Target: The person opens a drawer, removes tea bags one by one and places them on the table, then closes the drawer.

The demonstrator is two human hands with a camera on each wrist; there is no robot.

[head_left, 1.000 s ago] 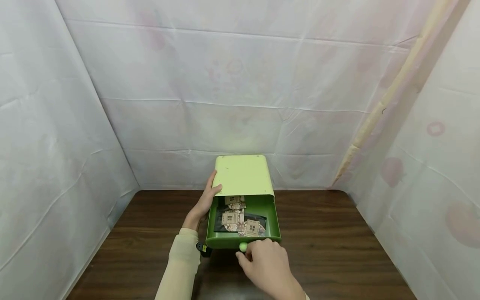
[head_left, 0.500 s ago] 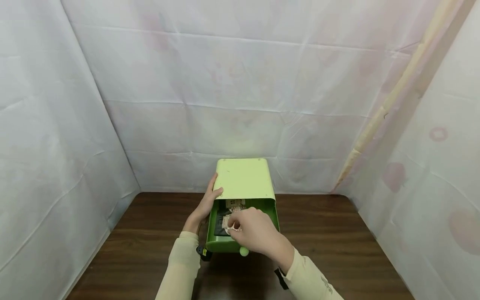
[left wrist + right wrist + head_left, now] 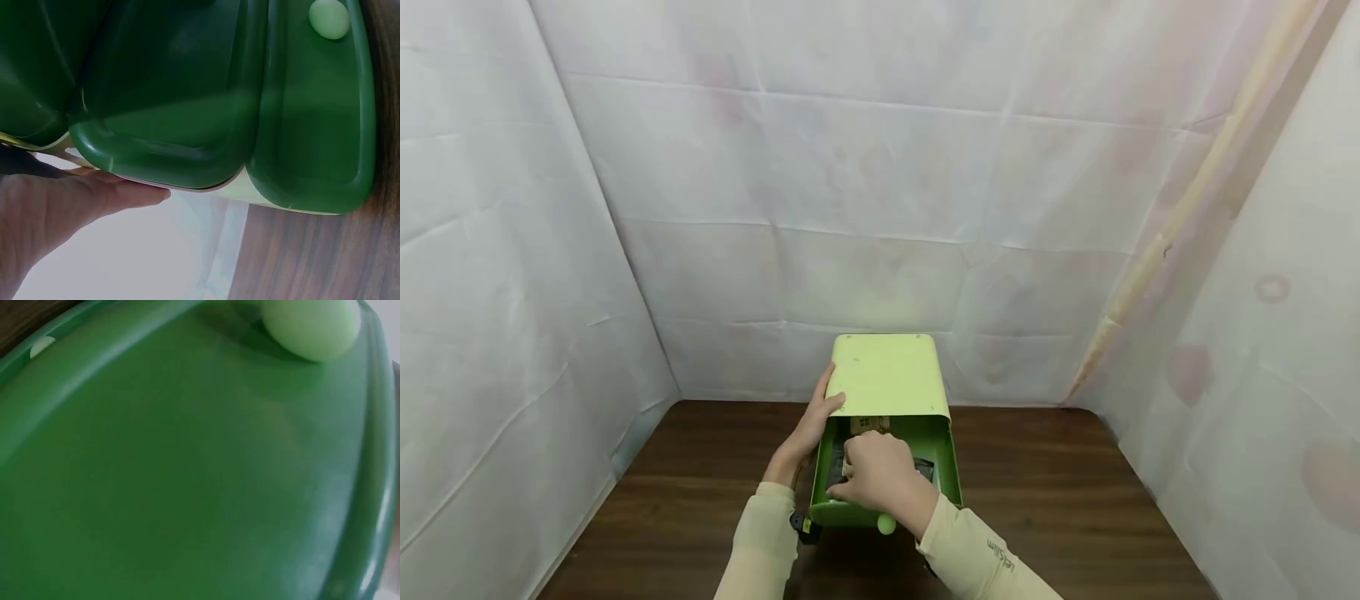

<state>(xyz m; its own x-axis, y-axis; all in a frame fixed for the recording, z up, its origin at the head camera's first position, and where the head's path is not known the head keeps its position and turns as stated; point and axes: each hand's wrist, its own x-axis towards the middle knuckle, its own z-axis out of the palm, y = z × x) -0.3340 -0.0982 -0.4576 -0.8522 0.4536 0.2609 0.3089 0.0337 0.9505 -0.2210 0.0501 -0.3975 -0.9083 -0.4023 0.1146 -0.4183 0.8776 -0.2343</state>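
Note:
A small drawer cabinet [image 3: 891, 375] with a pale yellow-green top stands at the table's far edge. Its upper green drawer [image 3: 842, 514] is pulled out, with a round light-green knob [image 3: 886, 523] on the front. Black packets with beige printed labels [image 3: 869, 424] lie inside. My right hand [image 3: 883, 473] reaches over the drawer front, fingers down among the packets; its fingertips are hidden, so a grip cannot be told. My left hand [image 3: 808, 429] rests against the cabinet's left side, fingers extended along it, thumb on the top edge. The right wrist view shows the drawer front [image 3: 187, 456] close up.
Further green drawers [image 3: 175, 81] sit below the pulled-out one, the lowest with a pale knob [image 3: 329, 19]. A dark wooden table [image 3: 1037, 500] lies beneath. White sheeting [image 3: 880, 208] stands behind and at both sides. A small black device [image 3: 805, 527] is by the left wrist.
My right hand has left the drawer knob, moved forward over the drawer, and lowered left among the packets. My left hand stays at the cabinet's side. The head view has tilted up slightly.

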